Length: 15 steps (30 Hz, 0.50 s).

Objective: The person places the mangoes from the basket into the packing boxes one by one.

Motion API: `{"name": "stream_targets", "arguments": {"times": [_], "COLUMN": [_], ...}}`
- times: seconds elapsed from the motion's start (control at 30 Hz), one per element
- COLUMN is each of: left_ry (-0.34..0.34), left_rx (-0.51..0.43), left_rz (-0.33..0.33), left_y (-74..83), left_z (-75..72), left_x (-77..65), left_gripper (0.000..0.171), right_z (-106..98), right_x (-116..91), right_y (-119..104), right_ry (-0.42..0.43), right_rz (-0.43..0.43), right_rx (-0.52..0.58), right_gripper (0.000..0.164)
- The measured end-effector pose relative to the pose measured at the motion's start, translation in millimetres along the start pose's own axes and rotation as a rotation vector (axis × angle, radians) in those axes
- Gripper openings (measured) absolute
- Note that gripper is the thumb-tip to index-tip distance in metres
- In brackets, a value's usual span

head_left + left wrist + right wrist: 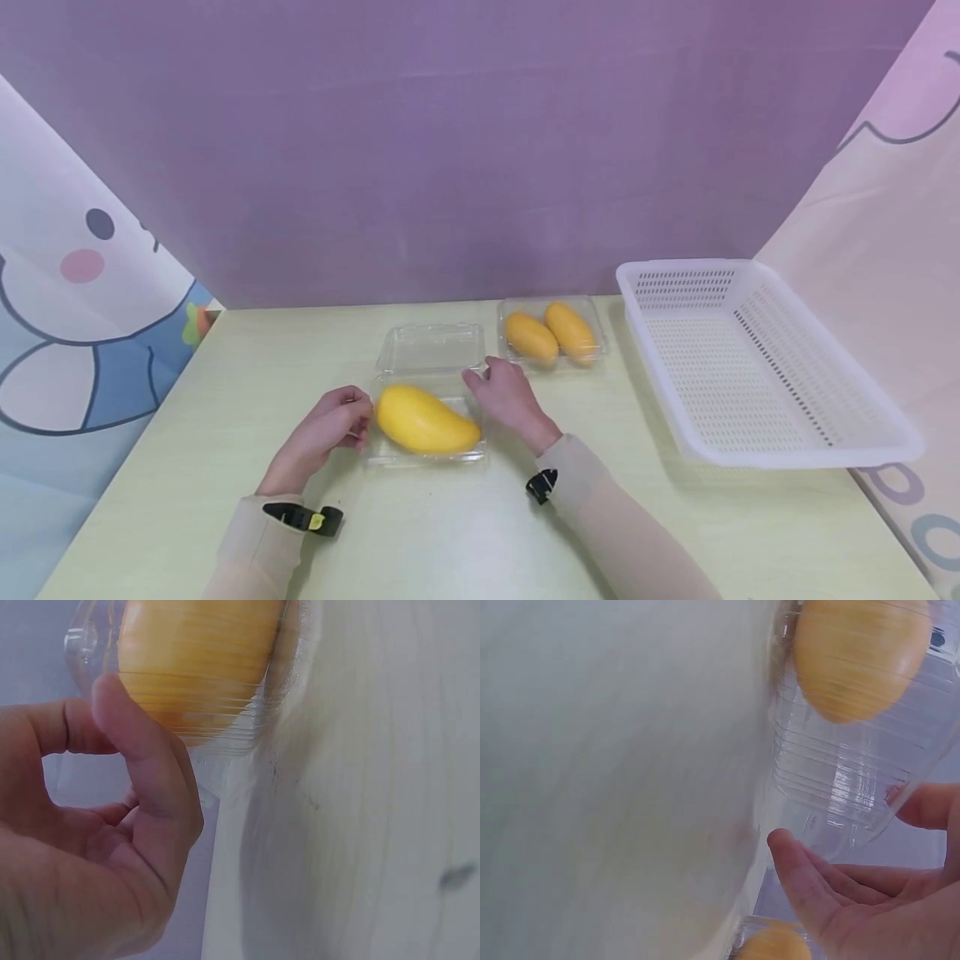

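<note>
A clear plastic clamshell box (390, 457) stands with its lid (431, 348) folded back, and one large yellow mango (423, 421) lies in it. At the box's left side is my left hand (336, 425), fingers curled; in the left wrist view thumb and index finger pinch the rim. My right hand (512, 398) is by the far right corner. In the right wrist view its thumb (922, 806) touches the rim, while the other fingers (802, 870) extend, apart from the thumb, beside the corner.
Behind my right hand, another clear box (506, 304) holds two smaller orange-yellow mangoes (531, 336). A white perforated plastic basket (720, 367) stands at the right edge of the pale table (450, 533). A purple cloth (450, 167) hangs along the back.
</note>
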State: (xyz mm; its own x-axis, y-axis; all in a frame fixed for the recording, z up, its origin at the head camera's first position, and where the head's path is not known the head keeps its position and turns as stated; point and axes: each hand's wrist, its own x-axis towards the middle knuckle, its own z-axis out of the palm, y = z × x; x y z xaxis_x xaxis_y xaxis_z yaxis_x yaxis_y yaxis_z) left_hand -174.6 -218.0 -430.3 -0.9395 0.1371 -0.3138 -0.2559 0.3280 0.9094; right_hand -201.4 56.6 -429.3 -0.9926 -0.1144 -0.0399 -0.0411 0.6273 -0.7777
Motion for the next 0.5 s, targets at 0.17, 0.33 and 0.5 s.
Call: {"name": "stream_targets", "arguments": {"times": [0.17,0.33,0.5], "left_ry": [0.003,0.005,0.007], "left_rx": [0.009,0.009,0.011], "left_rz": [0.006,0.007,0.011], "left_y": [0.1,-0.7,-2.8], "left_z": [-0.5,-1.0,-2.0], "left_x": [0.0,0.3,1.7], "left_gripper": [0.01,0.009,0.01], "right_z": [0.3,-0.6,-2.4], "right_x": [1.4,2.5,2.7], "right_y": [0.3,0.1,-2.7], "right_ry": [0.005,0.024,0.043], "right_rz": [0.013,-0.007,-0.007], "right_rx": [0.06,0.132,0.188], "right_gripper": [0.059,0.059,0.058]}}
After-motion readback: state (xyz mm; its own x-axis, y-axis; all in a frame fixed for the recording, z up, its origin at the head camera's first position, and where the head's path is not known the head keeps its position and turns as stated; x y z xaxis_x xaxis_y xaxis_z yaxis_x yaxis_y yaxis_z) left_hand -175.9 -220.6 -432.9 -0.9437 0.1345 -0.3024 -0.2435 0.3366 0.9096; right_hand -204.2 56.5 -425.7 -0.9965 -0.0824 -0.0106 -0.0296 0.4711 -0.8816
